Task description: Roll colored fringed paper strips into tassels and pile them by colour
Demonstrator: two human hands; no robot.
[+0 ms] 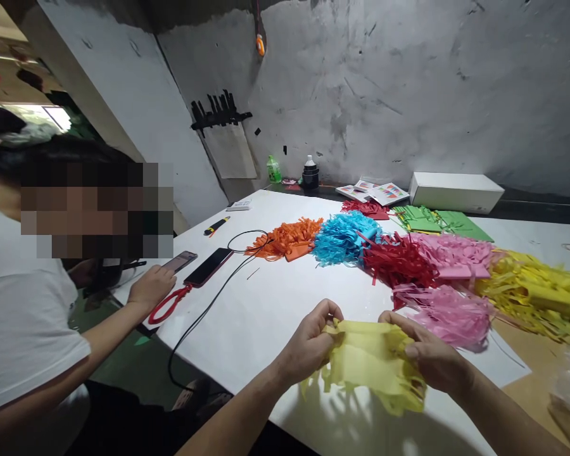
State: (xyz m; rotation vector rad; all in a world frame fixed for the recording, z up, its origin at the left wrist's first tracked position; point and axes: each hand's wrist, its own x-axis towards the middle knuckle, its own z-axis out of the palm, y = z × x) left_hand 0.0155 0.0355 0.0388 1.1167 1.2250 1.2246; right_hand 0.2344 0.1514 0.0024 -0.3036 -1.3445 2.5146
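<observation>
Fringe [368, 358], pale yellow, hangs between left hand [311, 341] and right hand [436, 358] — fingers pinching opposite edges, likely to keep it spread.

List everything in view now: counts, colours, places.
Table: 1, white, centre
Wall: 1, grey, behind
Fringed sheet: 1, pale yellow, held up, foreground
Fringe piles: about eight, orange, blue, red, pink, green, yellow, on table
Box: 1, white, by wall
Printed sheets: several, multicoloured, beside box
Bottles: 2, green and black, by wall
Phones: 2, dark, table's left
Strap: 1, red, by phone
Cable: 1, black, over table edge
Slim tool: 1, black and yellow, left
Taped paper: 1, pale, on wall
Hanging item: 1, orange, before wall
Co-worker: 1, white shirt, left
Left hand: 1, bare, sheet's left
Right hand: 1, bare, sheet's right
</observation>
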